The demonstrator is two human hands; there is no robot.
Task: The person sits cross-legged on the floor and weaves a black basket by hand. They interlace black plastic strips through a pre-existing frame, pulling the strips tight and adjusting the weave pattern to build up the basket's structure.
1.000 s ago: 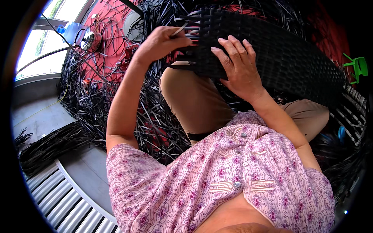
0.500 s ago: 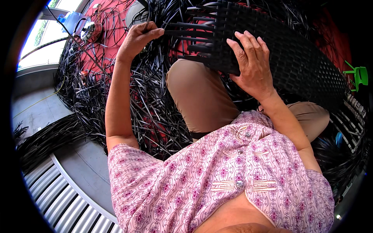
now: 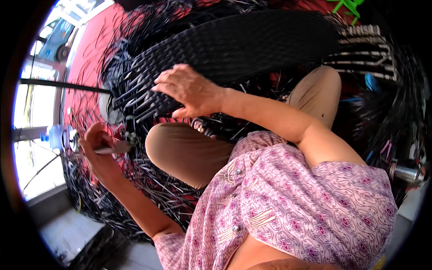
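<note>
A long black panel (image 3: pixel 243 45) of woven flat strips lies across in front of me, above my knees. Loose strip ends (image 3: pixel 143 104) stick out side by side from its left end. My right hand (image 3: pixel 186 92) rests on the weave near that end, fingers stretched out and holding nothing. Off to the left, apart from the panel, is my left hand (image 3: pixel 96 141), its fingers curled. Beside its fingers shows a flat, pale, blade-like thing (image 3: pixel 118 147), smeared by motion, whose kind I cannot make out.
Tangled black strips (image 3: pixel 153 198) cover much of the red floor (image 3: pixel 85 85). A black-and-white slatted frame (image 3: pixel 369 54) adjoins the panel's right end. Also in view are a green plastic stool (image 3: pixel 346 6), a clear blue bottle (image 3: pixel 55 136) by the window, and a metal flask (image 3: pixel 407 172).
My view has swung round, so the panel lies more level. My left hand, which pinched a black strip end, is away from the panel. My right hand remains on the weave.
</note>
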